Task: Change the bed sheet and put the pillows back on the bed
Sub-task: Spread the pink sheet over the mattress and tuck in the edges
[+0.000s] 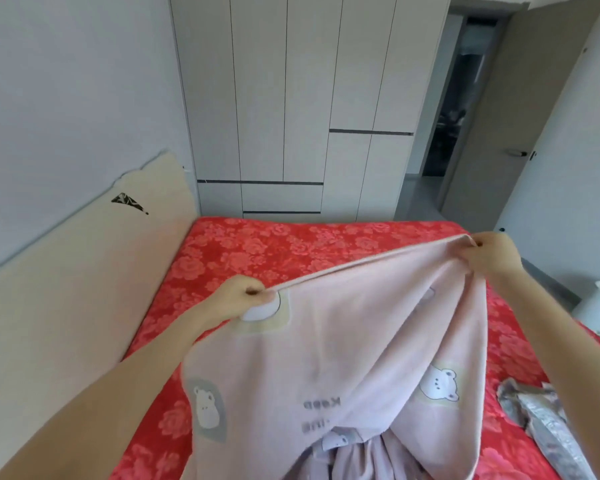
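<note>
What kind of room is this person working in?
Most likely a home bedroom: a bed with a red flowered top fills the middle, a tall white wardrobe stands beyond it, and the left hand and right hand hold up a pink sheet.

Mirrored "Keep" on the pink sheet point(357, 327)

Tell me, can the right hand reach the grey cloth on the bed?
Probably, once freed: the right hand grips the pink sheet, but the grey cloth lies uncovered beside that arm.

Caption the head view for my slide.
Sheet change: left hand and right hand pinch the pink bear-print sheet by its edge above the red floral mattress.
</note>
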Tool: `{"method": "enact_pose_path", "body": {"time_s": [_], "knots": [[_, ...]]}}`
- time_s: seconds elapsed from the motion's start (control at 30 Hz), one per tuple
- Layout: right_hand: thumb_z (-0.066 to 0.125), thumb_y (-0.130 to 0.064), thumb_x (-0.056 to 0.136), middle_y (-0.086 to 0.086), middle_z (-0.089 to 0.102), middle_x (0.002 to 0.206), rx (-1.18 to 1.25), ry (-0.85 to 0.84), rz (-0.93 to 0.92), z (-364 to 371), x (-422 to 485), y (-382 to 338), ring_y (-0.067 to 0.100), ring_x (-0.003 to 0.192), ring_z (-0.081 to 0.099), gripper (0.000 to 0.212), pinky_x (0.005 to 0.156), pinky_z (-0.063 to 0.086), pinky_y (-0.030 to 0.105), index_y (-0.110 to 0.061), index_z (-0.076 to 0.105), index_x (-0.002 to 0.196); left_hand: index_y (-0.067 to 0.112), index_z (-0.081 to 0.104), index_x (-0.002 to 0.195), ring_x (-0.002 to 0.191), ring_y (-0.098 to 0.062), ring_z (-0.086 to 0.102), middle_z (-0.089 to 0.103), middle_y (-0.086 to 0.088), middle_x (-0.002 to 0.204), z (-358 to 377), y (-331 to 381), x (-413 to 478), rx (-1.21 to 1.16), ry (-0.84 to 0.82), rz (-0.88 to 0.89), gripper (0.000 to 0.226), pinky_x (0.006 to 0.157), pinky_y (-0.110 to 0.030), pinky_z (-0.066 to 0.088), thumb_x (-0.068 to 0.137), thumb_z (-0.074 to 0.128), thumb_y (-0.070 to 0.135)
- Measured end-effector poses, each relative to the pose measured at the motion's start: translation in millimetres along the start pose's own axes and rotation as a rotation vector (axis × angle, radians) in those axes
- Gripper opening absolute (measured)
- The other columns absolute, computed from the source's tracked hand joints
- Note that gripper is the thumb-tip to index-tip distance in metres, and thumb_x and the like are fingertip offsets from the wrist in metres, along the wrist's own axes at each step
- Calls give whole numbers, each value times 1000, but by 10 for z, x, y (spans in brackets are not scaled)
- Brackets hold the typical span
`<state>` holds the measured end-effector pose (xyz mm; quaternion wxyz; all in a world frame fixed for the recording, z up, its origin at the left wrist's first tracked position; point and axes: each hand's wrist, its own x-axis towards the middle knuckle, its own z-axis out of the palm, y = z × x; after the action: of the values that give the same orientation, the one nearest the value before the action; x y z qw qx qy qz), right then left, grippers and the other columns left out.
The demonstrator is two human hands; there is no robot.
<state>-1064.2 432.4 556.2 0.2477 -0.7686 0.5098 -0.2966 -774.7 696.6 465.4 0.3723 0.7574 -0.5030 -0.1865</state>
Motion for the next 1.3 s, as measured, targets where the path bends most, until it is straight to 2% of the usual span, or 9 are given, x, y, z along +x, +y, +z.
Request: {"method": "enact_pose_path", "body": {"time_s": [0.1, 0.2, 0.3, 0.4, 0.57, 0.67, 0.93, 1.07, 1.3], "knots": [[69, -22, 80, 7, 57, 131, -548, -56, -329, 115, -232, -211, 27, 115, 55, 50, 94, 41, 36, -20, 56, 128, 24, 35, 50, 48, -5, 24, 24, 9, 49, -149, 530, 139, 7, 95, 167, 49, 51, -25, 16, 91, 62, 21], [80, -30, 72, -14, 35, 145, -123, -493, -634, 390, -689, -762, 6, 132, 33, 97, 112, 23, 30, -26, 22, 149, 20, 33, 54, 49, -5, 25, 25, 5, 55, -230, 1235, 259, 111, 47, 357, 46, 50, -22, 18, 91, 61, 18], [79, -26, 74, -12, 60, 116, 138, -445, -610, 629, -910, -1073, 6, 103, 53, 64, 88, 42, 26, -26, 50, 131, 2, 50, 59, 55, -7, 28, 35, -4, 59, -320, 1506, 324, 155, 55, 385, 40, 51, -22, 20, 89, 65, 24], [74, -14, 79, -8, 46, 62, 288, -448, -575, 543, -894, -1053, 2, 53, 38, 23, 52, 30, 19, -11, 55, 68, -4, 63, 76, 58, -10, 37, 46, -3, 63, -418, 1353, 264, 192, -90, 298, 38, 54, -25, 27, 81, 72, 33], [72, -12, 81, 8, 59, 73, 321, -674, -619, 282, -886, -918, 12, 65, 50, 21, 61, 37, 24, 8, 67, 85, 8, 68, 86, 72, -18, 58, 66, -1, 84, -255, 989, 127, 380, -445, 121, 63, 67, -35, 44, 56, 78, 62], [73, -25, 74, 13, 57, 76, 383, -629, -557, 97, -742, -734, 18, 70, 50, 40, 66, 35, 31, 12, 63, 86, 8, 68, 84, 93, -18, 56, 57, 4, 98, -281, 832, 70, 424, -411, 188, 48, 86, -34, 45, 67, 78, 51], [73, -23, 77, -5, 59, 90, -249, -333, -537, 22, -600, -511, 20, 90, 57, 23, 74, 43, 35, -21, 56, 92, 17, 34, 64, 49, -2, 23, 29, 14, 50, -563, 1054, 130, -12, -232, 251, 43, 48, -18, 20, 80, 69, -3], [85, -38, 63, -16, 35, 145, 11, -465, -677, 259, -1032, -1015, 7, 126, 41, 116, 102, 38, 30, -43, 5, 147, 13, 43, 70, 50, -6, 27, 33, 1, 57, -530, 1496, 292, 14, -248, 280, 34, 48, -20, 23, 76, 73, -1], [75, -36, 76, 8, 52, 109, -129, -144, -804, 904, -1207, -1177, 31, 88, 57, 112, 76, 47, 41, -48, -17, 139, 15, 51, 67, 64, -14, 51, 54, 1, 62, -538, 1516, 382, -137, -50, 180, 35, 65, -24, 41, 70, 65, -16]]}}
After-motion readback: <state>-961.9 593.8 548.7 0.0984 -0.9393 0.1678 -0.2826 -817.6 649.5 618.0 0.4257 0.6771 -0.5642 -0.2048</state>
